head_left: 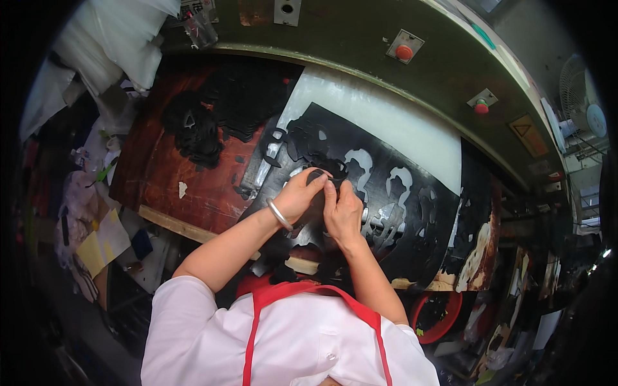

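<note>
Pinching a small black piece [333,179] btwn both hands, just above a black sheet [386,161] w/ cutouts. L hand [301,194]: thumb + index together, clamped on piece; metal bangle [279,215] on wrist. R hand [344,209]: thumb + fingers closed on same piece, tips nr L's; exact grip partly hidden.

Surface: reddish-brown worktop [215,199], shiny, worn, paler front edge. Pile of black cut pieces [201,136] on L side. Sheet lies tilted, partly over a whitish board [386,122]; pale shows thru several holes.

Room: green machine beam [341,38] runs across far side, w/ red push-button [404,51], 2nd red button [481,106] further R, yellow warning label [528,134]. Clear cup [201,30] at far L of beam. White plastic sheeting [116,38] upper L, yellow paper [103,244] below amid clutter. Red tub [456,313] low R, dark bits inside. Fan [595,120] at far R, bkgd blurry.
</note>
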A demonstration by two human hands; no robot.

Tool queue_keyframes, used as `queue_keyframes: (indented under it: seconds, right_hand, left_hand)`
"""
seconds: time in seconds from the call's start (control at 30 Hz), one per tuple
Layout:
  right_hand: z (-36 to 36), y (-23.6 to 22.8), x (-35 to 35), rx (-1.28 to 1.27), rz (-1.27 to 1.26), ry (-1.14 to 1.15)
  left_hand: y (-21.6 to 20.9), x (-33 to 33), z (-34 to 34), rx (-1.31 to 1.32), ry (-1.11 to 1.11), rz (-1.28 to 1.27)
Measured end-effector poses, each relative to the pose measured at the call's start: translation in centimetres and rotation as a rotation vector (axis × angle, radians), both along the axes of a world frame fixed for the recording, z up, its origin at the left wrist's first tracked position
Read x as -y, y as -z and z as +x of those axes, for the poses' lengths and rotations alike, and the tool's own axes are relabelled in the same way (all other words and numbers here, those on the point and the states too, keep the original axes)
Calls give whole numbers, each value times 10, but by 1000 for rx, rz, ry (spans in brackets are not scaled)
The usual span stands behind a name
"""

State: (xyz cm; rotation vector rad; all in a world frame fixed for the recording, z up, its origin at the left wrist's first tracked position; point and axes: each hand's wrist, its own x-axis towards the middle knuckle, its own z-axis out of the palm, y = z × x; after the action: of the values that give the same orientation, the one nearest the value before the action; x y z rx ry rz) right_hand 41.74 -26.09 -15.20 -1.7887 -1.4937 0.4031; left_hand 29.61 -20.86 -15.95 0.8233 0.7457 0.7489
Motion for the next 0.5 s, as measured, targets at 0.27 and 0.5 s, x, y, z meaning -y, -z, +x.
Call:
queue_keyframes:
  seconds: [0.27,0.5]
  right_hand:
    - [17,39,-8,-46,348,-78]
    - [31,47,-4,157,497,-114]
  left_hand:
    - [1,-21,8,28,-85,4]
    - [-82,-79,-31,39,-492,294]
